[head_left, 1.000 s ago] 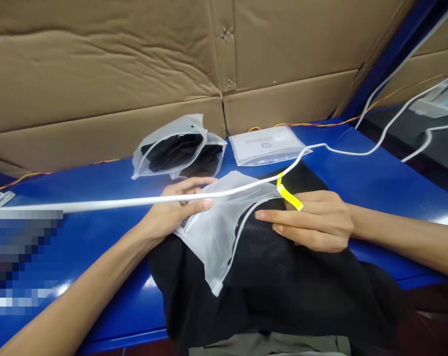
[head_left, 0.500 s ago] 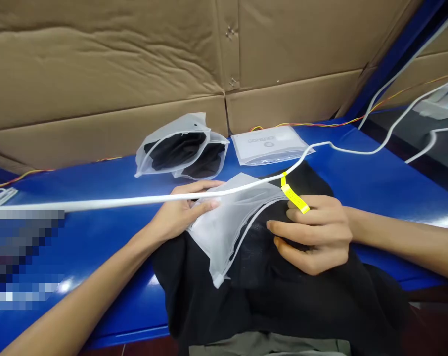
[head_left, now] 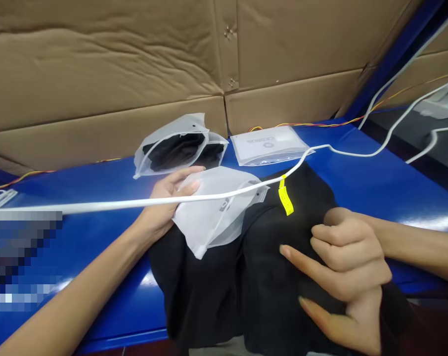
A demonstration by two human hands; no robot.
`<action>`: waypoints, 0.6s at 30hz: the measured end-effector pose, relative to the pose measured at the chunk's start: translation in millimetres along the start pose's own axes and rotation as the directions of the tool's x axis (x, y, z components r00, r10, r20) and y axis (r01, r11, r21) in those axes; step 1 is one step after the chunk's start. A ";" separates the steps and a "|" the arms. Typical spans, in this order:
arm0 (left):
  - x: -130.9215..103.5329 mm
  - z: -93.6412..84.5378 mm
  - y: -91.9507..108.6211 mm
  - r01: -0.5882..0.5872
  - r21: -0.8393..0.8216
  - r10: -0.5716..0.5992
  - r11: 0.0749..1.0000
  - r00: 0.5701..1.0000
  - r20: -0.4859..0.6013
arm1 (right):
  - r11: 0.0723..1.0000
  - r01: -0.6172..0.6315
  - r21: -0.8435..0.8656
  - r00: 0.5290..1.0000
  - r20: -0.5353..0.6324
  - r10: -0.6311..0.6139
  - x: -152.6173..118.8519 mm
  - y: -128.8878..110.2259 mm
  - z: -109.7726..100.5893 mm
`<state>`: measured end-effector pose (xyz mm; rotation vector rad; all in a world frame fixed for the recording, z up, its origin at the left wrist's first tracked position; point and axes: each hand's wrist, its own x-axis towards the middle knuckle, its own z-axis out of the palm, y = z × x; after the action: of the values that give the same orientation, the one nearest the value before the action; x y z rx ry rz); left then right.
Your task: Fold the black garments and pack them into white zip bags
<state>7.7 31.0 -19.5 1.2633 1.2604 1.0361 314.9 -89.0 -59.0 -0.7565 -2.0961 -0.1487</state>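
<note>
In the head view my left hand [head_left: 163,202] pinches a frosted plastic zip bag [head_left: 216,200] between thumb and fingers at its far left edge. The bag lies over a black garment [head_left: 279,291] spread across the table edge and my lap. Its mouth gapes a little toward the right, and a dark print shows on it. Over the right part of the garment, my right hand [head_left: 352,277] has its thumb and forefinger stretched apart, with the other fingers curled. Nothing shows between them.
A white cable [head_left: 135,201] with a yellow tag [head_left: 286,199] crosses in front of the bag. Behind lie two frosted bags with black cloth inside, the nearer bag [head_left: 172,148] overlapping the other, and a flat printed bag [head_left: 270,146]. Cardboard [head_left: 105,64] backs the blue table [head_left: 109,252].
My right hand has moved right and nearer to me, away from the bag, its thumb and forefinger spreading. My left hand and the bag have shifted slightly left, and the bag has turned.
</note>
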 end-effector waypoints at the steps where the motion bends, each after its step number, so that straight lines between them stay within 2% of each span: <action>1: -0.2 0.6 -0.5 -0.004 -0.022 0.003 1.000 1.000 -0.020 | 0.998 -0.056 -0.021 0.998 0.014 0.056 -3.7 -3.5 0.4; 3: 0.3 0.6 -1.6 -0.015 -0.061 0.011 0.998 0.998 -0.059 | 0.994 -0.061 -0.085 0.998 -0.012 0.061 -8.6 -4.2 5.1; 4: 0.7 0.2 -2.1 -0.022 -0.078 0.016 0.997 0.997 -0.074 | 0.993 0.012 -0.116 0.998 -0.059 -0.019 -9.0 -0.8 9.1; 5: 1.1 -0.2 -2.2 -0.027 -0.092 0.019 0.995 0.996 -0.082 | 0.978 0.163 -0.130 0.976 -0.125 -0.179 -7.8 4.8 13.8; 6: 1.0 -0.5 -1.9 -0.031 -0.105 0.022 0.994 0.996 -0.082 | 0.926 0.352 -0.134 0.905 -0.203 -0.374 -4.7 12.0 18.7; 7: 0.3 -0.3 -1.1 -0.031 -0.115 0.023 0.993 0.997 -0.071 | 0.904 0.405 -0.137 0.875 -0.226 -0.427 0.2 20.2 23.2; 10: -6.2 2.6 3.4 0.007 -0.130 -0.004 0.992 1.000 0.021 | 0.867 0.475 -0.149 0.845 -0.199 -0.497 23.5 42.7 29.6; 12: -12.1 5.6 6.1 0.031 -0.122 -0.017 0.992 0.994 0.111 | 0.769 0.618 -0.164 0.765 -0.096 -0.636 41.3 52.7 27.2; 13: -14.5 6.8 6.7 0.033 -0.112 -0.015 0.993 0.987 0.158 | 0.742 0.652 -0.157 0.747 -0.034 -0.664 48.8 56.4 24.9; 14: -16.3 7.7 6.7 0.025 -0.094 -0.006 0.995 0.979 0.205 | 0.748 0.650 -0.132 0.752 -0.032 -0.659 54.7 59.8 22.5; 16: -17.6 8.1 5.3 0.000 -0.049 0.015 0.999 0.958 0.287 | 0.732 0.678 -0.065 0.732 -0.034 -0.681 59.6 66.4 19.5; 17: -17.3 7.6 4.2 -0.014 -0.023 0.021 1.000 0.947 0.320 | 0.747 0.664 -0.037 0.743 -0.080 -0.664 58.7 70.0 19.7; 18: -16.6 6.9 3.2 -0.029 0.009 0.024 1.000 0.938 0.345 | 0.787 0.617 -0.021 0.779 -0.127 -0.614 55.9 73.8 21.0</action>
<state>13.6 14.2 -15.5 1.4057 0.9831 0.7816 317.8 4.2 -40.7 -0.0086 -2.1443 -0.5179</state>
